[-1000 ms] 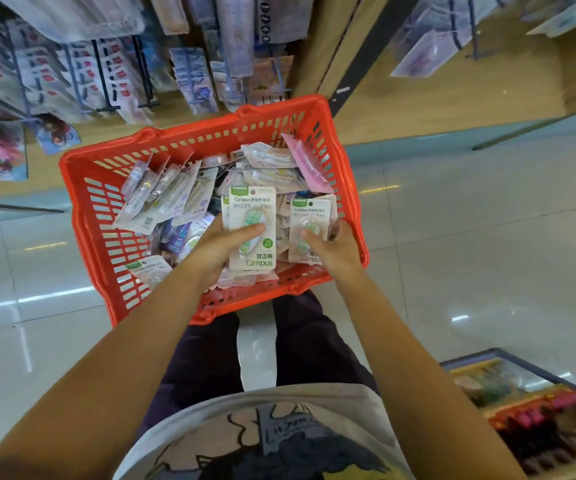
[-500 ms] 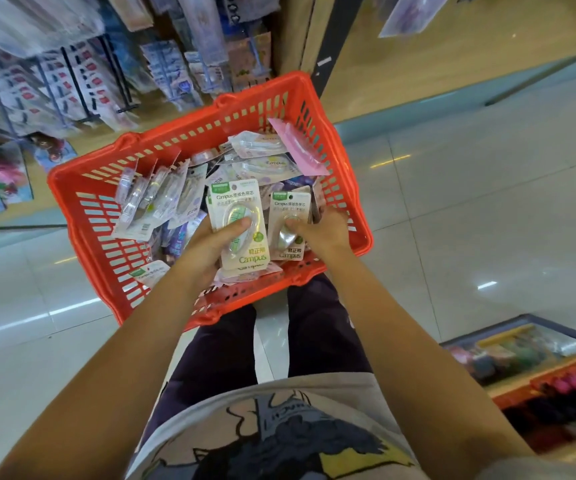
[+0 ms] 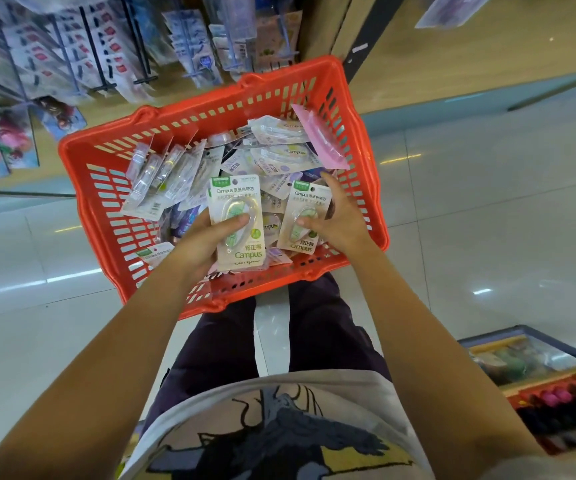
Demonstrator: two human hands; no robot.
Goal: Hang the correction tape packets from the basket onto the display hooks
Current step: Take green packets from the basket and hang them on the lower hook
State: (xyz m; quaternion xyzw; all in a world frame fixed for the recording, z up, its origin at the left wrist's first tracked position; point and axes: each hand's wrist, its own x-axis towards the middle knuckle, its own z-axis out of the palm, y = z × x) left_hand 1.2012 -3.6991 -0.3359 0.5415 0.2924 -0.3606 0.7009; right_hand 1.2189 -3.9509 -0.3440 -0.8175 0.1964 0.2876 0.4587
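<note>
Two hands work over the red basket [image 3: 82,174]: the left hand [image 3: 200,244] grips a green packet [image 3: 236,220], the right hand [image 3: 338,220] pinches another packet [image 3: 305,216] just right of it.

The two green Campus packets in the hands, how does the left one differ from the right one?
The left-hand packet tops a small stack gripped by the left hand, thumb across its blister; the right-hand packet appears single, held by the right hand. The left-hand packet looks bigger in frame and nearly upright; the right-hand packet tilts right. Both have green-topped cards and green tape, over the red basket.
</note>
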